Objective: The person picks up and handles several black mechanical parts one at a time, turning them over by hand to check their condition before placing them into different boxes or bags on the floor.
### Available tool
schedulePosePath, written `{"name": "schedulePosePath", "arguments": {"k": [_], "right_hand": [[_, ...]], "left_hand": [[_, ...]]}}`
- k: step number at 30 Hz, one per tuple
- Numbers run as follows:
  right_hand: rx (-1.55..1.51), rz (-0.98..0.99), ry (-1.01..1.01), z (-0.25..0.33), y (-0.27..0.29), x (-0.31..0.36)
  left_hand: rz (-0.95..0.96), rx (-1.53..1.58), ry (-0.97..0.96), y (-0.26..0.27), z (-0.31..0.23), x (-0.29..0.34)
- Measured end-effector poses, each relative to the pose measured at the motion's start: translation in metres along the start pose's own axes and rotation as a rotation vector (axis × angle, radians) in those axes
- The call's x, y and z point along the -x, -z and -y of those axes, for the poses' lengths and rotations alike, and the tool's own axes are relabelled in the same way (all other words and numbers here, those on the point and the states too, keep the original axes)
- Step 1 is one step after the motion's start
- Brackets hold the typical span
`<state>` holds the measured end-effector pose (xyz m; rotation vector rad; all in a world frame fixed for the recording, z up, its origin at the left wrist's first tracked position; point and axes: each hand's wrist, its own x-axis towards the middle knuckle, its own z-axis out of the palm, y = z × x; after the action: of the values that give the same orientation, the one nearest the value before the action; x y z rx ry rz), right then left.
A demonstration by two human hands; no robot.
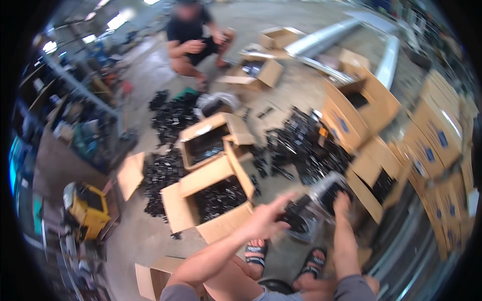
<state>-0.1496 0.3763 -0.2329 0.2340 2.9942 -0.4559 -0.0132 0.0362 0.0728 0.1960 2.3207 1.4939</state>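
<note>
My left hand (266,220) is stretched out over the floor, slightly blurred, with its fingers apart and nothing seen in it. It is beside an open carton (187,186) of small black parts. My right hand (342,201) is closed at the side of a clear plastic bag (326,184) that holds black pieces; its fingertips are partly hidden there. Just below, more clear plastic (307,232) with black pieces lies between my hands and my sandalled feet.
Loose black parts (306,145) lie in heaps around the cartons. Further open cartons (364,113) stand at the right, near flattened cardboard (436,140). A co-worker (191,42) squats at the far left. Metal rails (326,37) lie behind; a yellow machine (90,213) stands left.
</note>
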Motion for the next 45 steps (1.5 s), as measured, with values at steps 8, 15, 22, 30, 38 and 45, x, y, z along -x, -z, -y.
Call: {"name": "schedulePosePath", "arguments": {"k": [8, 15, 22, 30, 38, 45], "right_hand": [[-0.519, -0.34, -0.152, 0.042, 0.0, 0.031], [-1.34, -0.048, -0.244, 0.111, 0.087, 0.078], [-1.087, 0.374, 0.423, 0.204, 0.246, 0.149], [-0.298, 0.011, 1.174, 0.222, 0.27, 0.168], [-0.239, -0.025, 1.193, 0.225, 0.258, 0.162], [-0.112, -0.033, 1.247, 0.234, 0.259, 0.16]], "left_hand": [[-0.077, -0.139, 0.005, 0.006, -0.008, 0.02], [-0.069, -0.436, -0.082, -0.01, 0.008, 0.005], [-0.191, -0.576, -0.081, -0.007, 0.013, 0.02], [-0.165, -0.59, -0.166, -0.005, 0.005, 0.03], [-0.168, -0.601, -0.129, -0.002, 0.0, 0.033], [-0.196, -0.582, -0.182, 0.001, 0.012, 0.033]]}}
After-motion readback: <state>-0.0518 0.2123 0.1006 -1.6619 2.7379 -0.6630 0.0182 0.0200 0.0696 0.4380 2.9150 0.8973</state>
